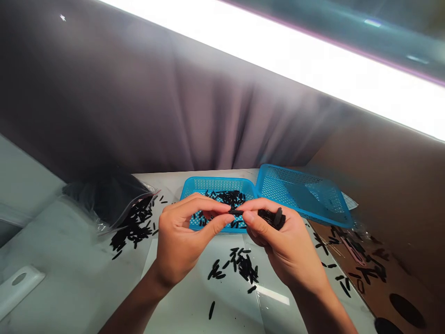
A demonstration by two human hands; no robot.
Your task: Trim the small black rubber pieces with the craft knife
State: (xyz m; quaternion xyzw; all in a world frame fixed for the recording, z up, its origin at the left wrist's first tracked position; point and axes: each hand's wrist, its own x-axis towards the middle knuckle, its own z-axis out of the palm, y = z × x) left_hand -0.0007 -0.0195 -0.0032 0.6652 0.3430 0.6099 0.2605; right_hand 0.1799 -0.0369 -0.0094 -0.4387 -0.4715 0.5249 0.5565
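Where pinched: black strip (237, 212), centre of the frame.
Left hand (186, 232): gripping the strip's left end with fingers drawn narrow.
Right hand (278, 239): pinching the right end, with more strips (278, 218) bunched in the grasp.
Blue basket (222, 179): just beyond, with scattered strips (233, 198) inside.
Loose strips (245, 267): lower centre, on a pale sheet (187, 297).

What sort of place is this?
Most likely a workbench for handling small parts; whether in a workshop or a home, I cannot tell. A bright strip light crosses above, blue baskets stand towards the back, and small black pieces lie in loose heaps.
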